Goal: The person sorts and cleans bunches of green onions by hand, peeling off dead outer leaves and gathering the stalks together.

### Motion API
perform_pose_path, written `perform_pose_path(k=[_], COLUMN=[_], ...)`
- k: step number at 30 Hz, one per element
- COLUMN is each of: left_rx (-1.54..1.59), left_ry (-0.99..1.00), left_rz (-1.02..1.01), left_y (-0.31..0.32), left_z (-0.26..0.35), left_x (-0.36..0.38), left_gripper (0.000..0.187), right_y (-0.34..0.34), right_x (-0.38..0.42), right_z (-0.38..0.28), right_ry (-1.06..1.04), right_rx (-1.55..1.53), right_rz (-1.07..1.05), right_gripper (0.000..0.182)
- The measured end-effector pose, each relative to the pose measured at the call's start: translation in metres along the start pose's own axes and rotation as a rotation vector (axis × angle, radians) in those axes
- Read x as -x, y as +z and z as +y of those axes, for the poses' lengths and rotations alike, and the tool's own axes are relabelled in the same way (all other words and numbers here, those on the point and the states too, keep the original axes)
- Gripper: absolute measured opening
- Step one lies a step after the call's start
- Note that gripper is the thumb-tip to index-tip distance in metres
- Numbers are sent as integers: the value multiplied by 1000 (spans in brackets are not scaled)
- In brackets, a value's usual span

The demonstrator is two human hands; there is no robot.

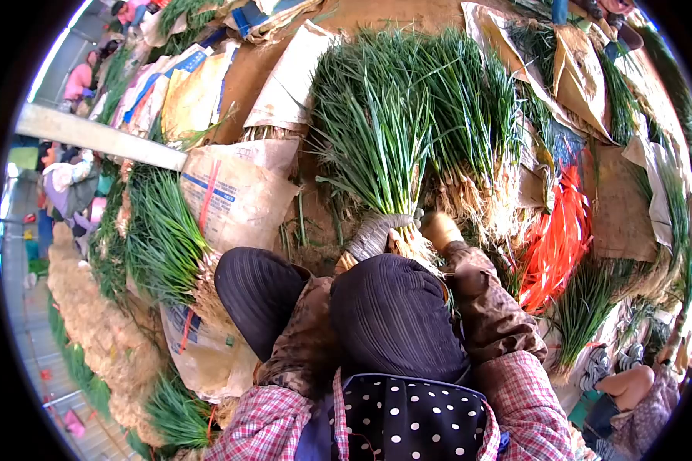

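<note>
My left hand [369, 237], in a grey glove, is wrapped around the lower stems of a bunch of green onions [384, 161] in front of my knees. The leaves fan out away from me, and the pale root ends [414, 247] point toward me. Against the right side of those stems, my right hand [440, 230] is closed in a tan glove; its fingertips are partly hidden. More green onions [477, 123] with pale, stringy roots lie just to the right of the held bunch.
Red plastic strips [557, 238] lie in a heap at the right. Tied green onions [169, 238] rest by a printed paper sack [238, 196] at the left. A pale beam [100, 137] crosses the upper left. Other people sit at the far left [69, 180] and lower right [630, 399].
</note>
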State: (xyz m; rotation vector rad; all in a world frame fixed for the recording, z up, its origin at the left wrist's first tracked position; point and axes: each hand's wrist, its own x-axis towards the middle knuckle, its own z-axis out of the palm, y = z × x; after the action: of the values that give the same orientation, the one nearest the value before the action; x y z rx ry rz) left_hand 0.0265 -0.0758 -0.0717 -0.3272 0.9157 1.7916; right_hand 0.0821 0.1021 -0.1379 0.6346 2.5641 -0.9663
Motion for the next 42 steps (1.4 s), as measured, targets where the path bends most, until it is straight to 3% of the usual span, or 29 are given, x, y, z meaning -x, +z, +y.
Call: perform_pose_path(k=[1, 3, 6, 9, 11, 14, 15, 17, 18, 21, 23, 25, 27, 30, 32, 37, 39, 40, 41, 42], left_rx=[-3, 21, -304, -175, -154, -236, -188, -92, -87, 1, -110, -182, -215, -361, -419, -717, -661, -631, -563, -496], left_ry=[35, -235, 8, -87, -44, 16, 35, 79, 9, -169, -53, 41, 60, 52, 12, 62, -139, -241, -138, -35], left_rz=[69, 213, 348, 401, 344, 280, 154, -101, -54, -60, 1, 115, 197, 377, 347, 280, 441, 519, 417, 314], left_y=[19, 32, 37, 53, 52, 23, 14, -5, -14, 16, 32, 34, 27, 37, 63, 13, 22, 26, 28, 29], left_z=[4, 18, 14, 21, 22, 8, 5, 1, -5, 9, 15, 13, 9, 11, 29, 11, 21, 24, 24, 23], left_x=[9, 24, 22, 28, 34, 5, 3, -4, -10, 9, 19, 17, 11, 11, 31, -8, -7, -6, 0, 9], left_gripper=[20, 13, 9, 7, 7, 9, 14, 28, 27, 25, 20, 18, 16, 16, 16, 16, 16, 15, 15, 15], right_y=[-26, -72, -122, -107, -107, -119, -119, -105, -106, -108, -111, -109, -95, -95, -108, -78, -66, -76, -90, -83], right_x=[14, 17, 8, -35, -22, 31, 47, 56, 62, 45, 27, 13, -7, 12, 44, 48, 57, 60, 62, 50], right_z=[-16, -54, -98, -77, -83, -91, -89, -57, -54, -21, -27, -29, -19, -39, -80, -82, -83, -85, -85, -72], right_ry=[-56, -67, 247, 228, 208, -128, -279, -367, -175, -290, -241, -265, -344, -250, -706, -890, -449, -317, -178, -421], right_rx=[-47, -258, -689, -880, -1051, -1507, -1704, -1896, -1842, -1122, -741, -583, -403, -219, 191, -128, -1068, -1198, -1322, -1584], right_rz=[141, 400, 136, 63, 163, -112, -273, -317, -109, 220, 372, 537, 751, 857, 1094, 626, 42, -68, -178, -268], right_gripper=[26, 25, 32, 30, 21, 11, 14, 14, 14, 15, 11, 4, 9, 5, 8, 6, 11, 12, 14, 14])
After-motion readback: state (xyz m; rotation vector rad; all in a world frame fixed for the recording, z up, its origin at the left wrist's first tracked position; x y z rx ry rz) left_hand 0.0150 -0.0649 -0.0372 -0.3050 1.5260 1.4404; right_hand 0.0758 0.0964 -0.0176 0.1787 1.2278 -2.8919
